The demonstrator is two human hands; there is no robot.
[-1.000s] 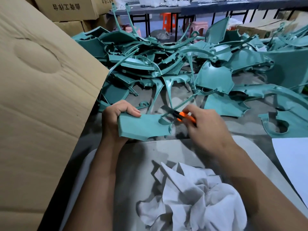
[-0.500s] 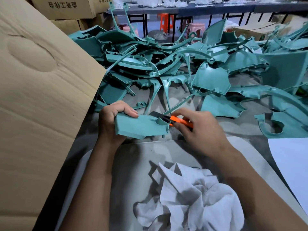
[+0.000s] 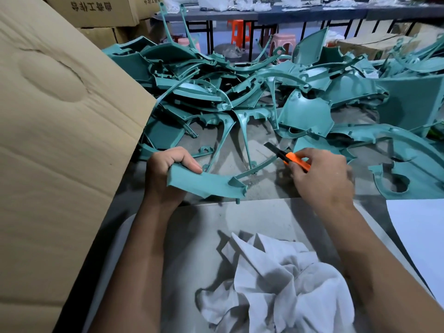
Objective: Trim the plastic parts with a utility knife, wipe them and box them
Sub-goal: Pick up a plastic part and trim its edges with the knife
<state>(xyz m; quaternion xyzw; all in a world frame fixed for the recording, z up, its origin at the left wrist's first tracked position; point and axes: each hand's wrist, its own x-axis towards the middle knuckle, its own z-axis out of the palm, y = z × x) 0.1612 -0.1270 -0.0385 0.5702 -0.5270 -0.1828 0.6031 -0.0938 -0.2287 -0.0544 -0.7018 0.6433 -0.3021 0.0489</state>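
My left hand [image 3: 165, 174] grips the left end of a teal plastic part [image 3: 209, 182], held flat above the near edge of the floor pile. My right hand [image 3: 322, 179] holds an orange utility knife [image 3: 292, 159] with its dark blade pointing up and left, a short way to the right of the part and not touching it. A crumpled white cloth [image 3: 278, 287] lies on the grey board [image 3: 252, 219] across my lap. A large open cardboard box flap [image 3: 60, 140] fills the left side.
A big heap of teal plastic parts [image 3: 240, 92] covers the concrete floor ahead. A white sheet [image 3: 420, 231] lies at the right. Stacked cartons [image 3: 96, 13] stand at the back left, with dark tables and orange and pink stools [image 3: 240, 30] behind.
The knife has come off the part's right edge and moved right and up. My left hand has tilted the part slightly and kept its hold.
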